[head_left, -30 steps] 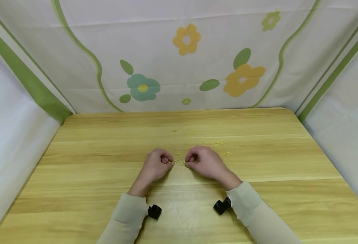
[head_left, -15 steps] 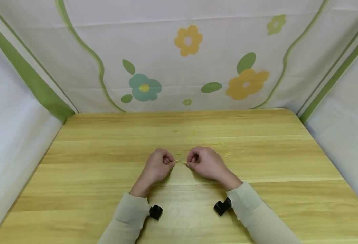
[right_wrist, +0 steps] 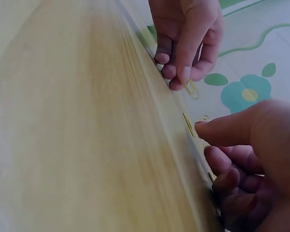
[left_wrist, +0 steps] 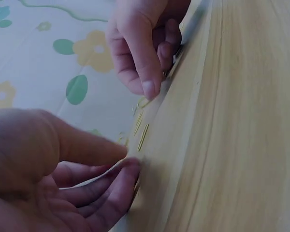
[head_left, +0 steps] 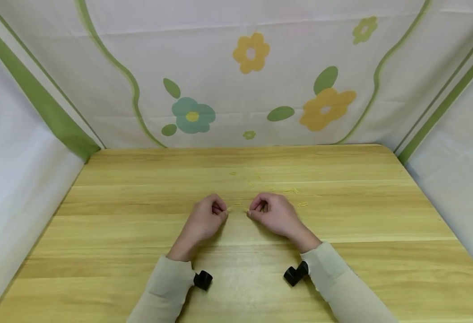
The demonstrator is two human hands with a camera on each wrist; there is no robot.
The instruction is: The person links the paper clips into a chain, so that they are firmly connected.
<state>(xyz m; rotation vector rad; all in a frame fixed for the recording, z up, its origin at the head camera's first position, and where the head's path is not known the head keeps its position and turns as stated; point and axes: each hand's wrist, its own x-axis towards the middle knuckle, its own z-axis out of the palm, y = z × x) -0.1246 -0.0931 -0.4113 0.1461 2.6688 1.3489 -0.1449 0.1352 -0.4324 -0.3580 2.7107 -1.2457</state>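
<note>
My left hand pinches a yellow paper clip between thumb and forefinger. In the right wrist view the looped end of that paper clip sticks out past the fingertips. Facing it, my right hand pinches a second yellow paper clip, mostly covered by the fingers; the left wrist view shows its end below the thumb. The two held clips are apart, pointing toward each other. Another loose paper clip lies on the table just beyond the gap between the hands.
Several more yellow paper clips lie scattered on the wooden table beyond the hands, one of them a paper clip right of the right hand. A white curtain printed with flowers stands along the back edge.
Both hands have shifted slightly away from the body and a little apart, so the gap between the held paper clips is wider. The loose clips stay where they lay.
</note>
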